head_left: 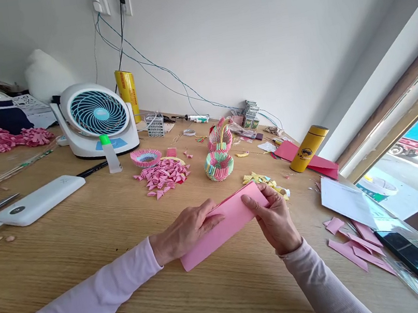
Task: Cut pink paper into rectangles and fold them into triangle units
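Pinching the folded pink paper [229, 224] from both ends, the two hands hold it in front of the wearer, tilted with its right end higher. Taking that paper as the clock's centre, the left hand [183, 231] is at nine o'clock, its grip closed on the sheet with one digit lying across the near face. At three o'clock the right hand [277, 219] has its grip closed on the upper right corner, thumb flat on the front and fingers behind.

The step in hand looks like squaring and creasing the layers, since the upper edge shows more than one. Doing it well would call for matching corners under the right thumb first, with the left grip light enough not to dent the sheet. Pressing the fold on the bare wooden counter [169, 309] at six o'clock would probably give a sharper line than creasing in the air; layers that slip would leave a skewed edge.

Around it, pink folded pieces [165, 176] lie at eleven o'clock, a green-and-pink paper basket [219, 167] stands at twelve, yellow folded pieces [259, 179] sit between one and two, and loose pink paper strips [349, 254] lie near four. Whether the paper's lower left corner touches the wood, I cannot tell
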A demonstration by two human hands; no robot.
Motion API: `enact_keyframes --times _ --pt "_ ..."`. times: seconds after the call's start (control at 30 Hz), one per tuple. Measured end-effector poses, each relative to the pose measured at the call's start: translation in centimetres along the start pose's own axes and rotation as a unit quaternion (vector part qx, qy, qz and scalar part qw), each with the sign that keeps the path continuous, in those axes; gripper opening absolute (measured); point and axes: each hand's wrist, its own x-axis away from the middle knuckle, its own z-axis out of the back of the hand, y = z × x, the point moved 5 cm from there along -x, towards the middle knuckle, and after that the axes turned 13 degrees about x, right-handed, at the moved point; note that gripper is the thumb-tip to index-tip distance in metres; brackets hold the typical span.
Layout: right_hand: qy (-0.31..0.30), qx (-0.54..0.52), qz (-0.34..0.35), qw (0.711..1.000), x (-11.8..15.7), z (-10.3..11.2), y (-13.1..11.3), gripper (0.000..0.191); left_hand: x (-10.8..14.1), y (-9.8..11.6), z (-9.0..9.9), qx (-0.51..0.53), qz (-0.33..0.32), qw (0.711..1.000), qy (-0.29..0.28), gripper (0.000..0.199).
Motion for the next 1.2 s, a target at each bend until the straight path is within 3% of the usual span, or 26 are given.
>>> enact_keyframes --times 0.17,0.33,0.63,0.9,1.2 --pt "-0.006 0.049 0.022 0.999 -0.1 0.1 -0.8 0.026 -0.7 0.5 0.2 0.078 0.013 0.997 -0.020 0.030" --pt "-0.012 0.070 0.028 0.997 -0.2 -0.3 -1.3 0.024 -0.8 0.3 -0.3 0.045 -0.021 0.999 0.004 0.031" --pt "0.007 0.094 0.042 0.995 0.1 -0.5 -1.5 0.023 0.1 0.2 -0.7 -0.029 -0.028 0.999 -0.003 0.024" --pt "0.045 0.134 0.059 0.988 0.3 -0.6 -2.0 0.026 0.3 -0.1 -1.1 -0.026 -0.038 0.999 -0.002 0.025" --pt "0.072 0.085 0.034 0.993 0.2 -0.9 -1.8 0.023 0.2 -0.2 -1.6 0.035 -0.018 0.999 0.012 0.026"
